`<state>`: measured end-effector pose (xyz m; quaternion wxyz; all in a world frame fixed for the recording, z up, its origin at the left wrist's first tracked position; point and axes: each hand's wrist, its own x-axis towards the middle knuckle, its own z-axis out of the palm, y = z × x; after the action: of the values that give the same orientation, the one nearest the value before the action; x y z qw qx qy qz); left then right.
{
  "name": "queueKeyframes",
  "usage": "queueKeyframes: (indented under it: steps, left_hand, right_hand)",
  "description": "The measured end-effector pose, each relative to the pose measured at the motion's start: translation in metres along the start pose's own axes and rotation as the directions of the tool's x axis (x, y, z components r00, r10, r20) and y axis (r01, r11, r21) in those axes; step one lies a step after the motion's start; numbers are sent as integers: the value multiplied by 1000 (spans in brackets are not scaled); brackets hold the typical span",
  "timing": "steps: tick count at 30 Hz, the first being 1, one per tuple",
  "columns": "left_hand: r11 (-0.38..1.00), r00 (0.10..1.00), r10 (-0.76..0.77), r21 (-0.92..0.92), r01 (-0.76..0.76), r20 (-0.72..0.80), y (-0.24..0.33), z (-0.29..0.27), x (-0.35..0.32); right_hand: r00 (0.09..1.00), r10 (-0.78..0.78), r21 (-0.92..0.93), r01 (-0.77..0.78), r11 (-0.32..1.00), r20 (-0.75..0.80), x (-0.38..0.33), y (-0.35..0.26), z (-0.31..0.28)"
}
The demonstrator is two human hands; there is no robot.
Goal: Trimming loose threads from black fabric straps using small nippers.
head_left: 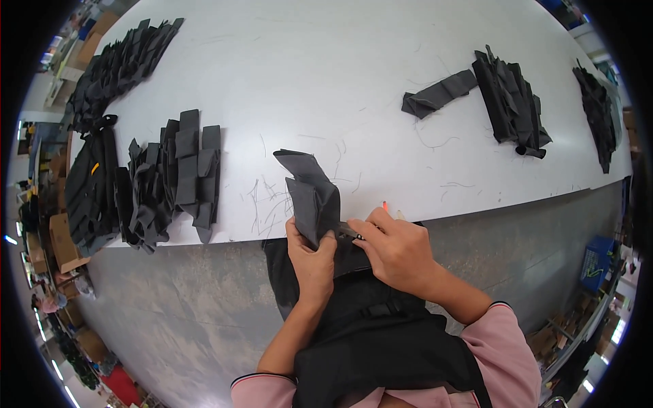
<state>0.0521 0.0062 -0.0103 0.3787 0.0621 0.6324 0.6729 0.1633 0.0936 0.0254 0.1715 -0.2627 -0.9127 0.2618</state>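
My left hand (312,262) grips the lower end of a folded dark grey fabric piece (315,204), thumb in front and fingers behind. The piece stands up at the table's near edge, its top flaps spread apart. Close on its right, my right hand (401,248) is closed round a small metal tool (351,230) that looks like thread snips. Its tip points at the fabric's lower right side; whether they touch I cannot tell. The fingers hide most of the tool.
Dark fabric pieces lie in a near-left pile (177,177), a far-left pile (122,68) and a right pile (513,102). A single strip (439,94) lies beside the right pile. Loose threads (265,204) litter the white table (306,81). A blue crate (598,262) stands at right.
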Motion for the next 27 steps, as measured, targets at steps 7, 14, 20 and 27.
queueKeyframes:
  steps: [7,14,20,27]
  left_hand:
    - [1000,1000,-6,11,6,-1,-1,-1,-1]
    - [997,996,-67,-42,69,56,2,-4,6]
    - [917,938,-215,-275,289,271,6,-10,20]
    - [903,891,-94,-339,264,444,13,-28,35]
  right_hand:
    - [1000,17,20,-17,1000,-23,-3,1,6]
    - [971,241,469,-209,858,-9,1,7,5]
    - [946,278,720,-79,689,-163,28,1,21]
    - [901,392,900,-314,301,184,2,-2,43]
